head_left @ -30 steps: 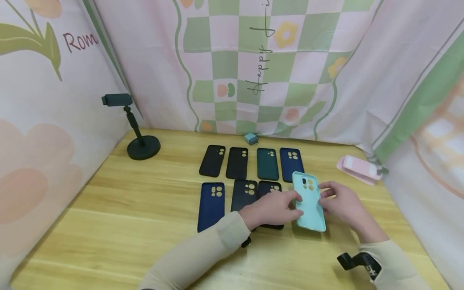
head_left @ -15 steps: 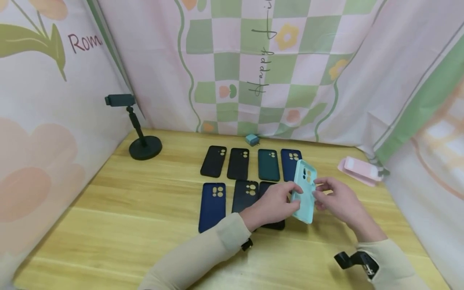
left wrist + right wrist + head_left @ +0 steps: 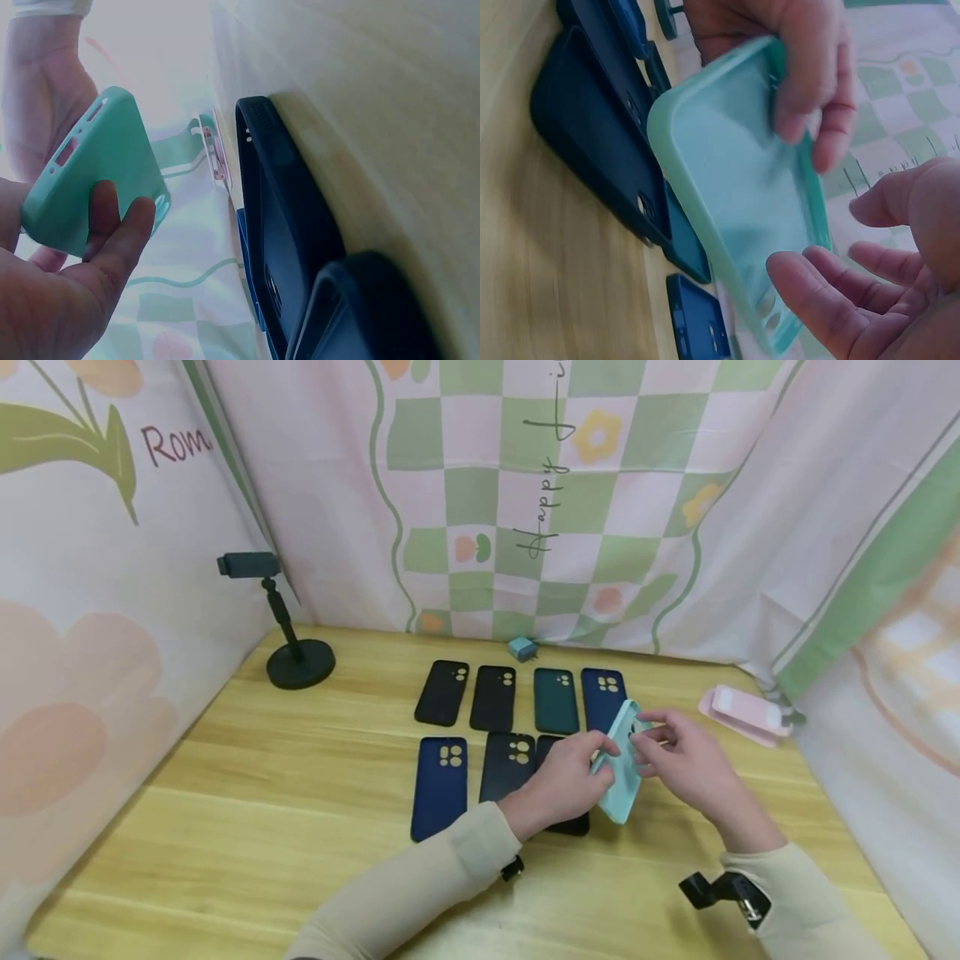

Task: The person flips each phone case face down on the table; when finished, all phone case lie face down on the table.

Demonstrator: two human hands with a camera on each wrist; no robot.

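- Tilting on its long edge above the desk (image 3: pixel 225 793), a mint-green soft silicone phone case (image 3: pixel 621 768) sits between both hands, just in front of the right end of the case rows.
- The left hand (image 3: pixel 566 777) pinches the case's left side, fingers curled over its rim in the right wrist view.
- The right hand (image 3: pixel 678 760) grips the far end near the camera cutout, fingertips (image 3: pixel 810 285) curled toward the open inside.
- Seven dark cases lie flat on the wooden desk in two rows: two black (image 3: pixel 442 692), one dark green (image 3: pixel 556 700) and one navy (image 3: pixel 602 696) behind; one navy case (image 3: pixel 438 785) and two black in front, partly hidden by the left hand.
- A small blue charger plug (image 3: pixel 522 649) sits behind the rows.
- A black phone stand (image 3: pixel 298 662) is at the far left, a pink folded holder (image 3: pixel 744 712) at the right.
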